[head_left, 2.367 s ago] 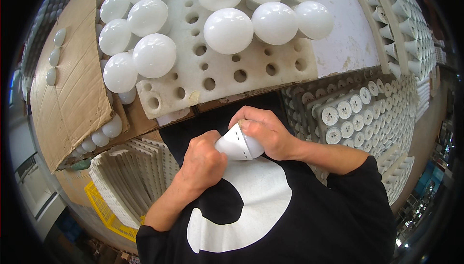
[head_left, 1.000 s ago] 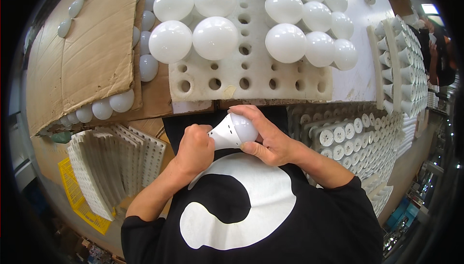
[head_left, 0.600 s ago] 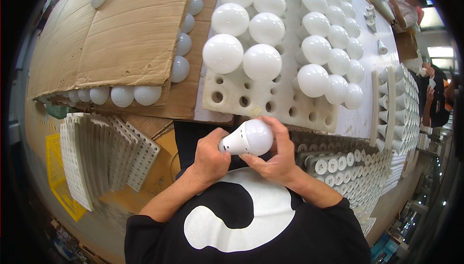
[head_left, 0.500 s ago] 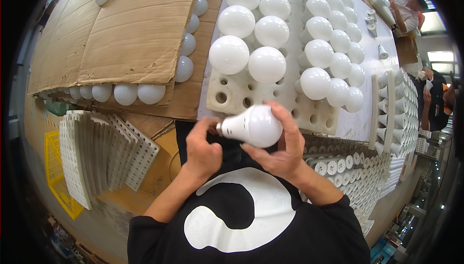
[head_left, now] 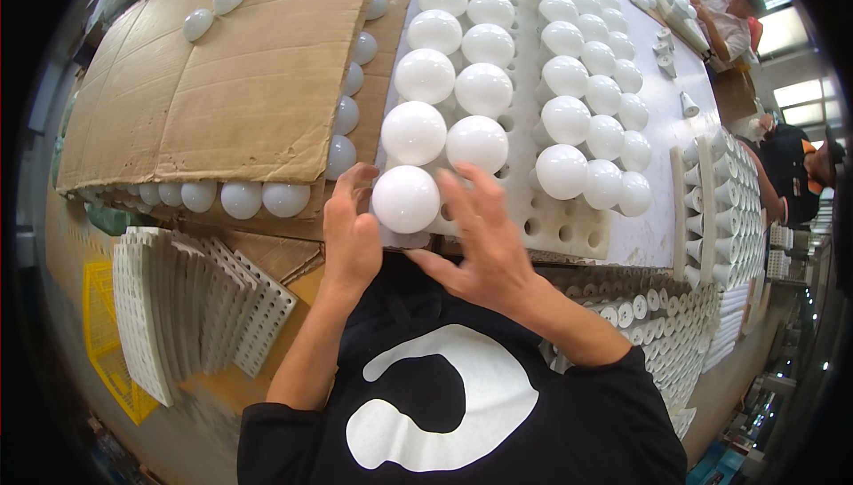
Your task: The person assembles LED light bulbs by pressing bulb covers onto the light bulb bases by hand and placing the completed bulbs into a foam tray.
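A white LED light bulb (head_left: 406,199) stands dome up at the near left corner of the white foam tray (head_left: 442,224). My right hand (head_left: 484,241) is just right of it, fingers spread and slightly blurred, holding nothing. At the bulb's left side is my left hand (head_left: 349,236), its fingers loosely bent and apart. Whether its fingertips touch the dome I cannot tell. Behind this bulb, more round bulbs (head_left: 414,132) stand in two rows. The bulb's lower part and base are hidden from view.
A second holed foam tray (head_left: 582,234) with bulbs lies to the right. Brown cardboard (head_left: 258,67) covers more bulbs at left, with three on top. Foam trays (head_left: 142,316) lean beside a yellow crate (head_left: 102,334). White bulb housings (head_left: 729,201) stand at right. Two people work beyond.
The bulb, held sideways between my hands before, now stands upright in the tray's near corner. Both hands have moved to the tray and my right fingers have spread off the bulb.
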`<state>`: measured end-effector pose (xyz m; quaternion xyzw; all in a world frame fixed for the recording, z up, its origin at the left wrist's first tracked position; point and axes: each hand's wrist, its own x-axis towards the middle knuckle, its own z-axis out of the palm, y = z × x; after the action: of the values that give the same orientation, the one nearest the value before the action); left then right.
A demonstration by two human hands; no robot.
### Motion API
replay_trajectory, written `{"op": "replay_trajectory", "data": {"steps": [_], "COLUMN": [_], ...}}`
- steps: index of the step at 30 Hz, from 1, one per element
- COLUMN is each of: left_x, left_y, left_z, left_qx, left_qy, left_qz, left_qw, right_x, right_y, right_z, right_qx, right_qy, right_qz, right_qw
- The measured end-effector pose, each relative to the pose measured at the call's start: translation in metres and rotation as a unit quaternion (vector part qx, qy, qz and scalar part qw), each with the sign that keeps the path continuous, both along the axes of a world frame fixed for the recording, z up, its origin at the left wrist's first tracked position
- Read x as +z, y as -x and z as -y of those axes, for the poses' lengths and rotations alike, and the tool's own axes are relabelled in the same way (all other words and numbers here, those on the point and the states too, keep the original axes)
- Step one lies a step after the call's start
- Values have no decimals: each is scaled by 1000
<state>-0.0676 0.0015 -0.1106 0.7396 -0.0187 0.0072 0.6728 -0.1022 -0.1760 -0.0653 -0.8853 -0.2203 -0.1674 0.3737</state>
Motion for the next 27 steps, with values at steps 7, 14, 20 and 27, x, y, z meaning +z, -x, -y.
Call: {"op": "replay_trajectory", "data": {"steps": [7, 14, 20, 27], "left_x": [-55, -93, -94, -102], "left_y": [18, 34, 36, 26], "left_z": [9, 24, 34, 44], "left_qx": [-11, 7, 51, 84], "left_qy": [10, -103, -232, -305], "left_qz": [22, 92, 165, 255], "left_qw": [1000, 990, 957, 914], "right_x": [3, -84, -86, -94], "right_y": [40, 70, 80, 72], "right_z": [173, 224, 210, 197], "right_qx": [-477, -355, -257, -357], "right_qy": [-215, -562, -347, -197], "right_qz": [160, -237, -258, -198], "right_qw": [837, 708, 864, 891]}}
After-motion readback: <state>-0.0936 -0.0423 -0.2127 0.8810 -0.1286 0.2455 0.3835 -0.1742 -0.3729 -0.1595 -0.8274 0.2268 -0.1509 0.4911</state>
